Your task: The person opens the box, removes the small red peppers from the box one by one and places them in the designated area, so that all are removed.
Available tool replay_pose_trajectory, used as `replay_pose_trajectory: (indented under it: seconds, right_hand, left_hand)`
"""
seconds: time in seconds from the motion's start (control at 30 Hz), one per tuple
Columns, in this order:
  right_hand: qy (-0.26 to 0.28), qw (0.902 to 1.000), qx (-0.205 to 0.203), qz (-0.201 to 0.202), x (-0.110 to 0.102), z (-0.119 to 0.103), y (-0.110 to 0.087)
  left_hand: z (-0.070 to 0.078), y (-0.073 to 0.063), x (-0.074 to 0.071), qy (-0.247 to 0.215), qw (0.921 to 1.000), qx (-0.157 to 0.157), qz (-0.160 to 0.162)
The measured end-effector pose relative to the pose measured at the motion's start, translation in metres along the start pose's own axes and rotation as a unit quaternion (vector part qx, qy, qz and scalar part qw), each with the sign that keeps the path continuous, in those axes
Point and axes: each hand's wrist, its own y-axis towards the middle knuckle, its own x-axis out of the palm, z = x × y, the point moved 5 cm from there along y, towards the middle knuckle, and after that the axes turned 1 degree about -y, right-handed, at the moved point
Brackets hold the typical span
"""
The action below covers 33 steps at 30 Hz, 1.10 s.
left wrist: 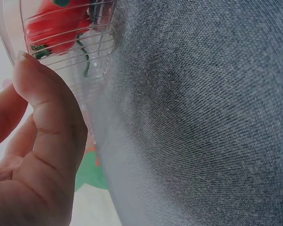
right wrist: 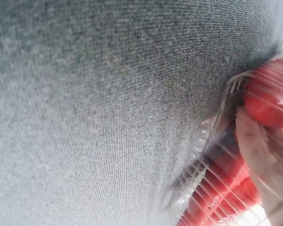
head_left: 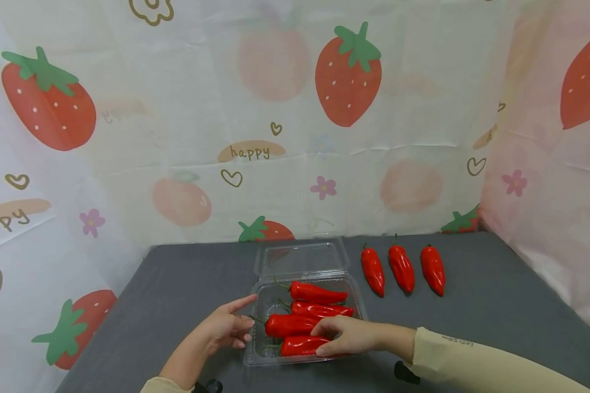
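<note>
In the head view, a clear plastic clamshell box (head_left: 255, 349) lies with its lid (head_left: 302, 261) folded back. Several red peppers lie across it in a stack of rows, among them the rear pepper (head_left: 319, 293) and a thicker pepper (head_left: 287, 325). My right hand (head_left: 354, 334) reaches in from the right and holds the right end of the nearest pepper (head_left: 300, 346) between thumb and fingers. At the box's left side is my left hand (head_left: 226, 326), index finger extended along the rim and the others loosely bent. The left wrist view shows its thumb (left wrist: 47, 108) by the clear wall.
Three more red peppers, the left one (head_left: 372, 271), the middle one (head_left: 401, 268) and the right one (head_left: 432, 270), lie side by side on the grey tabletop (head_left: 472, 305), right of the lid. A printed curtain (head_left: 285, 120) hangs behind and at both sides.
</note>
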Motion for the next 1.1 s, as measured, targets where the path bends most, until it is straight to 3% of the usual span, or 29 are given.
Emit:
replay_pose_trajectory:
  seconds: [0.2,0.43,1.1]
  right_hand:
    - [0.035,0.9992,0.017,0.002,0.001,-0.009,-0.003]
    - [0.054,0.9971,0.029,0.045,-0.002,-0.034,-0.012]
    - [0.129,0.9871,0.014,0.094,-0.021,-0.045,-0.029]
  left_hand:
    - [0.000,-0.001,0.001,-0.004,0.9999,0.006,-0.011]
    - [0.001,-0.002,0.001,-0.008,0.9996,0.017,-0.019]
    - [0.001,-0.005,0.003,-0.003,0.9998,0.020,-0.009]
